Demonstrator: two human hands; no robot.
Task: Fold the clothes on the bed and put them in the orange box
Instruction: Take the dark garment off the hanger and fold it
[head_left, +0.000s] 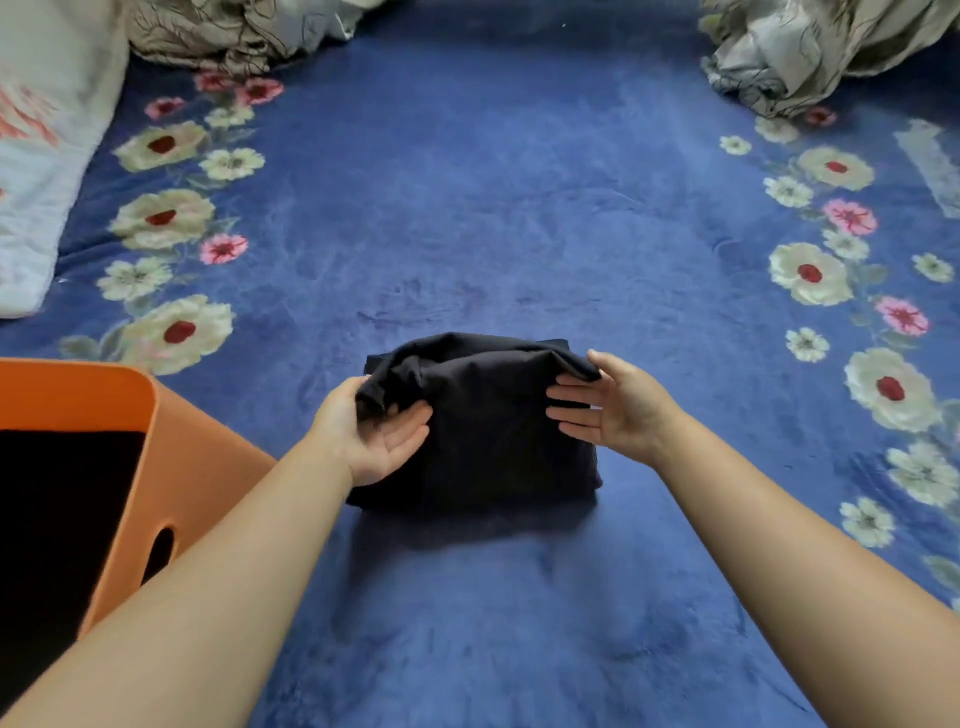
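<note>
A folded black garment (483, 431) sits low in the middle of the blue floral bed, raised a little so a shadow falls beneath it. My left hand (376, 434) holds its left edge, palm up, with a bunched fold of cloth over the thumb. At the right edge my right hand (615, 408) holds the garment with its thumb over the top corner and its fingers flat against the front. The orange box (171, 467) stands at the lower left beside my left forearm, and dark cloth (57, 525) lies inside it.
The blue blanket (493, 208) with flower borders covers the bed. Crumpled patterned bedding lies at the far left (234, 31) and far right (810, 52). A white quilt (36, 171) runs along the left edge.
</note>
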